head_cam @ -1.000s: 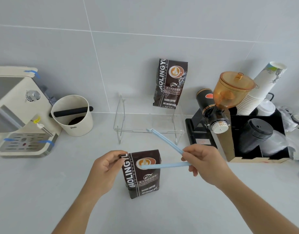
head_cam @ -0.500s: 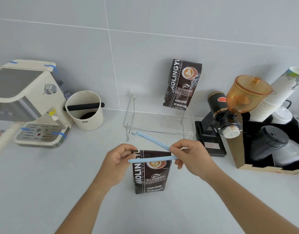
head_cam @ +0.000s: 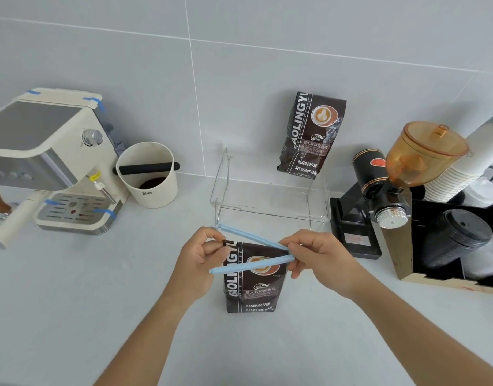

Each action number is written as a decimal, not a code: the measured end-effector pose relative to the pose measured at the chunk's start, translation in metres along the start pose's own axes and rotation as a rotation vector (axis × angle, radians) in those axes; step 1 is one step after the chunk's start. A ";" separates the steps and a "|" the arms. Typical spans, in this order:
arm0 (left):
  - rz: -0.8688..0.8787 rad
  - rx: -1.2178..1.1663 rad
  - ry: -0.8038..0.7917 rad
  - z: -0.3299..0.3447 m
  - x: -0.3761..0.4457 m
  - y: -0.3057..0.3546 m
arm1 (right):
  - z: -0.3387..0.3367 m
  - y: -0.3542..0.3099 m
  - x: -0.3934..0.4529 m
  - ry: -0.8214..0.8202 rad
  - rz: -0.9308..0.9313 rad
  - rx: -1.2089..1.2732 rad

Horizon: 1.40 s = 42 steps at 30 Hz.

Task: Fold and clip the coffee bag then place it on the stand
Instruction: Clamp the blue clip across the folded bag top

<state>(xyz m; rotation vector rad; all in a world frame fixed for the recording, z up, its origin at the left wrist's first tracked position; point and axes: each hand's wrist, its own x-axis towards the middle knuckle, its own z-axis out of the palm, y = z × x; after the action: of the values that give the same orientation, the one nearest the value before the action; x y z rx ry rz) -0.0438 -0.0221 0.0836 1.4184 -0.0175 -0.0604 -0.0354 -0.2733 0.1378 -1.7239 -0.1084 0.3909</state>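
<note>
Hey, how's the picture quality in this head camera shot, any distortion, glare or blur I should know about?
Head view: wide-angle bending curves the wall tile lines and tilts the espresso machine and paper cups near the edges; lighting is soft and even, with faint shadows; the clear stand shows only slight edge glints; the coffee bag, blue clip, left hand and right hand look reasonably sharp.
</note>
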 end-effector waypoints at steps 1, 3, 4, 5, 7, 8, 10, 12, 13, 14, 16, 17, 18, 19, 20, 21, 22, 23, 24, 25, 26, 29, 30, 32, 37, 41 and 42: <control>0.004 0.000 -0.002 0.000 0.000 0.001 | -0.002 -0.001 -0.001 -0.025 0.008 0.021; 0.012 0.031 0.001 0.002 -0.001 0.003 | -0.006 -0.001 -0.002 -0.081 0.020 0.033; 0.014 0.056 0.008 0.002 -0.002 0.003 | -0.008 -0.001 -0.002 -0.103 0.019 0.009; 0.012 0.074 0.019 0.002 -0.002 0.003 | -0.008 0.000 -0.003 -0.112 0.013 -0.035; 0.002 0.106 0.040 0.002 -0.002 0.002 | -0.007 0.001 -0.002 -0.095 -0.022 -0.140; -0.001 0.124 0.043 0.002 -0.001 0.002 | -0.005 0.002 -0.002 -0.082 -0.043 -0.165; -0.001 0.135 0.036 0.001 -0.001 0.004 | -0.003 0.004 -0.001 -0.061 -0.080 -0.164; -0.006 0.137 0.030 0.000 -0.002 0.007 | -0.001 0.007 0.000 -0.050 -0.112 -0.176; -0.012 0.138 0.036 -0.001 -0.002 0.008 | -0.001 0.008 0.000 -0.047 -0.125 -0.188; -0.019 0.129 0.046 -0.002 -0.002 0.009 | 0.000 0.010 0.000 -0.042 -0.134 -0.194; -0.031 0.092 0.070 -0.004 -0.001 0.011 | 0.001 0.011 0.000 -0.021 -0.145 -0.190; -0.037 0.073 0.078 -0.005 0.000 0.011 | 0.002 0.012 0.000 -0.006 -0.147 -0.188; -0.043 0.061 0.082 -0.005 0.000 0.012 | 0.002 0.012 0.000 0.009 -0.148 -0.185; -0.054 0.055 0.082 -0.005 0.000 0.013 | 0.003 0.013 0.000 0.027 -0.148 -0.184; -0.066 0.054 0.084 -0.006 0.000 0.014 | 0.004 0.013 0.000 0.039 -0.149 -0.188; -0.079 0.057 0.085 -0.006 0.000 0.015 | 0.005 0.013 0.000 0.050 -0.149 -0.199; -0.092 0.063 0.082 -0.008 -0.001 0.016 | 0.006 0.012 -0.001 0.057 -0.152 -0.212; -0.105 0.061 0.071 -0.009 -0.002 0.017 | 0.007 0.012 -0.002 0.064 -0.158 -0.226; -0.117 0.038 0.053 -0.010 -0.002 0.019 | 0.008 0.011 -0.003 0.077 -0.167 -0.245; -0.128 -0.005 0.031 -0.011 -0.003 0.021 | 0.008 0.010 -0.004 0.090 -0.176 -0.266; -0.132 -0.046 0.014 -0.012 -0.003 0.021 | 0.008 0.010 -0.004 0.101 -0.183 -0.288; -0.139 -0.136 -0.003 -0.017 -0.006 0.022 | 0.010 0.009 -0.005 0.127 -0.197 -0.341; -0.148 -0.162 0.001 -0.018 -0.006 0.021 | 0.011 0.009 -0.005 0.130 -0.205 -0.352; -0.156 -0.162 0.015 -0.019 -0.008 0.021 | 0.011 0.009 -0.006 0.133 -0.221 -0.374; -0.071 0.248 -0.047 -0.027 -0.004 0.024 | 0.008 0.008 -0.006 0.123 -0.257 -0.544; 0.052 0.605 -0.158 -0.025 0.006 0.028 | 0.007 0.009 -0.007 0.128 -0.283 -0.599; 0.063 0.645 -0.162 -0.025 0.008 0.030 | 0.007 0.010 -0.007 0.132 -0.278 -0.609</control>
<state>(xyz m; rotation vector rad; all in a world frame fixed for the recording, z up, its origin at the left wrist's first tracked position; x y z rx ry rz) -0.0337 0.0066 0.1091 2.0532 -0.2322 -0.1252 -0.0454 -0.2706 0.1286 -2.2887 -0.3985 0.0297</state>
